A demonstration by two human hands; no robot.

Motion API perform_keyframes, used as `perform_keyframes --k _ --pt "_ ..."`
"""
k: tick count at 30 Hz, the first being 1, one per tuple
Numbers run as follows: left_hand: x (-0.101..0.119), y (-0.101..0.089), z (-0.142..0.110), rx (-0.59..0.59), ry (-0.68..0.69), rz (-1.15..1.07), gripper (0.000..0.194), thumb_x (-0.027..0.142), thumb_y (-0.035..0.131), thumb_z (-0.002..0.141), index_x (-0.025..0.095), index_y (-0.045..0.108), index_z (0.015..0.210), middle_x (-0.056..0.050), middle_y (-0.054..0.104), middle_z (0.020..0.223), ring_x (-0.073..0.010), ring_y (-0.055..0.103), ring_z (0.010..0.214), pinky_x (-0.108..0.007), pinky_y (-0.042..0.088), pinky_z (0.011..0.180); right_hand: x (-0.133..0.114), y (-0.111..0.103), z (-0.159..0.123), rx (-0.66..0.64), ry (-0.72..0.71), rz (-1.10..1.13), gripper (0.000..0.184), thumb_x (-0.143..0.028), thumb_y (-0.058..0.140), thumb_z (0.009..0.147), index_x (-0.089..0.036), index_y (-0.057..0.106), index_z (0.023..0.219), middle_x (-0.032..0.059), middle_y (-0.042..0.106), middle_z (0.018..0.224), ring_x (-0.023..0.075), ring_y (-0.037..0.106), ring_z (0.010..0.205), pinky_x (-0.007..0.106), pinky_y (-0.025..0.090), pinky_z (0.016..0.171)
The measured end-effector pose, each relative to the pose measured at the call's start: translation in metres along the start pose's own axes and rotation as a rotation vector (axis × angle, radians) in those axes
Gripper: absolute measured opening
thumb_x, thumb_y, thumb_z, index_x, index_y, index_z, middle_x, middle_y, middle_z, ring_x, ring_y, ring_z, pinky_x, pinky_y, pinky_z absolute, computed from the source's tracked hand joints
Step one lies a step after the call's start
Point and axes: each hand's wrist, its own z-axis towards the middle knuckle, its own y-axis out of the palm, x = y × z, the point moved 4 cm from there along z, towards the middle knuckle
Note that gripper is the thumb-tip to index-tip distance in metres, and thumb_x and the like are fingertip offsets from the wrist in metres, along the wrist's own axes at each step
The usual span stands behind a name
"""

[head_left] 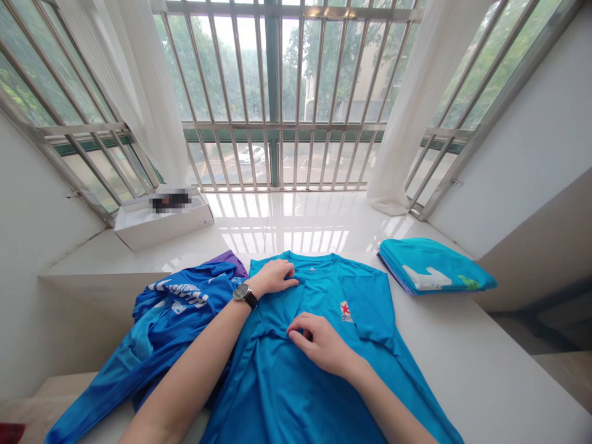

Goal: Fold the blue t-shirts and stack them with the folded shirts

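Shirt [322,297] runs lengthwise, collar [312,261] away from me.
Half-curled left hand [274,277] nears the collar, half-closed right hand [324,345] sits lower; I can't tell either's grip.

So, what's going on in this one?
A person has a blue T-shirt laid out front up on a white surface. The left hand is by its collar; the right hand is lower on the chest, its grip unclear. Rumpled blue clothing lies to the left, and a folded stack sits to the right.
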Motion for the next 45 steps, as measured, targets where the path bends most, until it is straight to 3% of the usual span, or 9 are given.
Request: perform_keyframes --k 4,14,29,35,39,43,45 --pt "0.002 -0.003 0.001 0.032 -0.007 -0.059 0.023 0.043 0.052 0.095 0.022 0.055 0.088 -0.002 0.064 0.084 -0.0200 0.062 0.079 -0.027 0.041 0.066 0.000 0.000 -0.001 0.006 -0.007 0.010 0.024 -0.034 0.054 0.093 -0.021 0.074 0.093 0.0047 0.069 0.095 0.0138 0.060 0.072 0.025 0.046 0.065" --pt "-0.008 -0.006 0.004 0.017 -0.261 0.038 0.023 0.043 0.043 0.100 0.021 0.052 0.101 -0.008 0.070 0.090 -0.0270 0.069 0.087 -0.030 0.044 0.069 0.005 -0.005 0.003 0.130 0.004 0.054 0.024 -0.034 0.053 0.093 -0.020 0.072 0.096 0.0064 0.069 0.100 0.0142 0.061 0.071 0.027 0.049 0.067" --pt "-0.015 0.001 0.001 0.004 -0.244 0.006 0.035 0.052 0.051 0.092 0.020 0.059 0.101 -0.011 0.072 0.101 -0.0299 0.069 0.093 -0.033 0.048 0.074 0.007 -0.007 0.005 0.123 0.042 -0.070 0.023 -0.029 0.054 0.092 -0.018 0.073 0.086 0.0056 0.071 0.085 0.0155 0.061 0.073 0.026 0.046 0.066" --pt "-0.024 -0.003 0.004 0.030 -0.303 -0.045 0.032 0.045 0.041 0.098 0.021 0.062 0.094 -0.008 0.073 0.098 -0.0249 0.068 0.094 -0.031 0.047 0.079 0.008 -0.008 0.001 0.109 0.047 -0.003 0.023 -0.033 0.055 0.091 -0.019 0.073 0.094 0.0051 0.072 0.091 0.0148 0.061 0.069 0.026 0.048 0.063" --pt "-0.035 -0.011 0.002 0.070 -0.353 -0.057 0.022 0.034 0.044 0.097 0.023 0.064 0.099 -0.007 0.072 0.102 -0.0226 0.067 0.095 -0.029 0.048 0.077 0.013 -0.036 0.014 0.185 0.065 0.019 0.023 -0.036 0.056 0.088 -0.020 0.072 0.096 0.0030 0.073 0.085 0.0159 0.063 0.070 0.027 0.049 0.065" --pt "-0.052 -0.018 -0.004 0.099 -0.445 -0.056 0.019 0.031 0.050 0.093 0.021 0.065 0.100 -0.008 0.071 0.106 -0.0226 0.066 0.098 -0.028 0.048 0.077 0.044 -0.096 0.044 0.412 0.228 0.093 0.018 -0.037 0.065 0.080 -0.020 0.072 0.082 0.0002 0.070 0.070 0.0143 0.062 0.060 0.026 0.049 0.060" --pt "-0.059 -0.018 -0.008 0.114 -0.497 -0.048 0.021 0.032 0.050 0.093 0.020 0.065 0.102 -0.010 0.069 0.110 -0.0235 0.065 0.100 -0.029 0.049 0.079 0.068 -0.123 0.058 0.510 0.306 0.113 0.019 -0.034 0.064 0.081 -0.018 0.070 0.088 0.0005 0.067 0.066 0.0131 0.059 0.053 0.026 0.048 0.056"
